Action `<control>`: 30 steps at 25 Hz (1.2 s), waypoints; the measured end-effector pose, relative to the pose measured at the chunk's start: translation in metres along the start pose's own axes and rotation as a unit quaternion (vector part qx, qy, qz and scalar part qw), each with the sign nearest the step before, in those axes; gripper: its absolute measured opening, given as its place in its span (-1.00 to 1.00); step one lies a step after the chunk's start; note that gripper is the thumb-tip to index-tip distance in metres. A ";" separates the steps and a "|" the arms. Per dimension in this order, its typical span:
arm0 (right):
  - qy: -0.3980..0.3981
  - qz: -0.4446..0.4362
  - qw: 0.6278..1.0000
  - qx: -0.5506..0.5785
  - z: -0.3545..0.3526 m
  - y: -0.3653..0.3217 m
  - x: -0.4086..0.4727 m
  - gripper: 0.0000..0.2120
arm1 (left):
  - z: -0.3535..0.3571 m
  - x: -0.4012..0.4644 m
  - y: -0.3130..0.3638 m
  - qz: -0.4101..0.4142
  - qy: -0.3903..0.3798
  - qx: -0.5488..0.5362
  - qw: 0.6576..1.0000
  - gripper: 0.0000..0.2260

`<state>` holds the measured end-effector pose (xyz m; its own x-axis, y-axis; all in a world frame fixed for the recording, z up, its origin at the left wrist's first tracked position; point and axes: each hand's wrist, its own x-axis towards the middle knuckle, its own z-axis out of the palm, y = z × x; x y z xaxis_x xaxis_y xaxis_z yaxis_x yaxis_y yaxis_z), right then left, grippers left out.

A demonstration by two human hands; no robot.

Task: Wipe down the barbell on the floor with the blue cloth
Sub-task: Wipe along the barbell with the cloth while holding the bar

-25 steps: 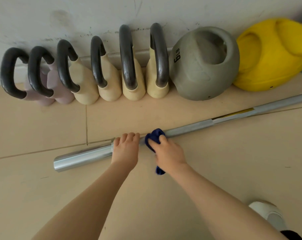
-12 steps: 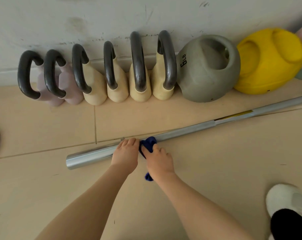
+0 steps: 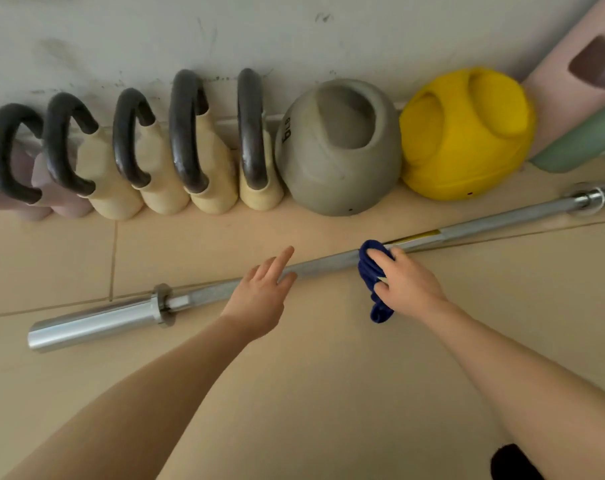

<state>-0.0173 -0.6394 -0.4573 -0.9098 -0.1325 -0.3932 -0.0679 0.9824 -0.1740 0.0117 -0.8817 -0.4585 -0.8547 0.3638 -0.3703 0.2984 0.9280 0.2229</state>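
Observation:
A long silver barbell (image 3: 328, 263) lies slanted on the beige tiled floor, its thick left sleeve (image 3: 93, 323) near the lower left and its right collar at the far right. My right hand (image 3: 408, 284) presses a dark blue cloth (image 3: 372, 271) over the shaft near a yellow label. The cloth's loose end hangs down onto the floor. My left hand (image 3: 259, 296) hovers over the shaft to the left of the cloth, fingers spread, gripping nothing.
Several kettlebells (image 3: 190, 150) with black handles line the wall behind the bar. A grey weight ball (image 3: 339, 150) and a yellow one (image 3: 467, 133) sit to their right, then pink and green foam pieces (image 3: 578, 143). A dark shoe tip (image 3: 512, 462) shows bottom right.
My right hand slid the cloth rightward along the shaft. My left hand lifted off the bar and spread its fingers. The view shifted, showing more of the bar's right end.

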 end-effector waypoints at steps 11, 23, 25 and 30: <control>0.046 0.047 0.996 -0.060 -0.058 0.184 0.049 -0.71 | -0.017 0.159 0.188 -0.029 -0.018 -0.001 0.999 -0.54; -0.002 -0.026 0.998 -0.056 -0.048 0.211 0.072 -0.78 | -0.006 0.224 0.237 -0.169 -0.110 0.000 0.979 -0.77; -0.033 -0.138 0.987 -0.070 -0.041 0.190 0.056 -0.59 | -0.007 0.220 0.240 -0.184 -0.113 -0.015 0.976 -0.79; 0.033 -0.063 0.996 -0.055 -0.054 0.277 0.066 -0.74 | 0.003 0.203 0.249 -0.218 -0.074 -0.051 0.972 -0.76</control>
<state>-0.1188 -0.3686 -0.4826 -0.9156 -0.2506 -0.3146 -0.2245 0.9674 -0.1172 -0.0859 -0.5764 -0.4808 -0.8179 -0.0481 -0.5733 -0.1294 0.9864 0.1018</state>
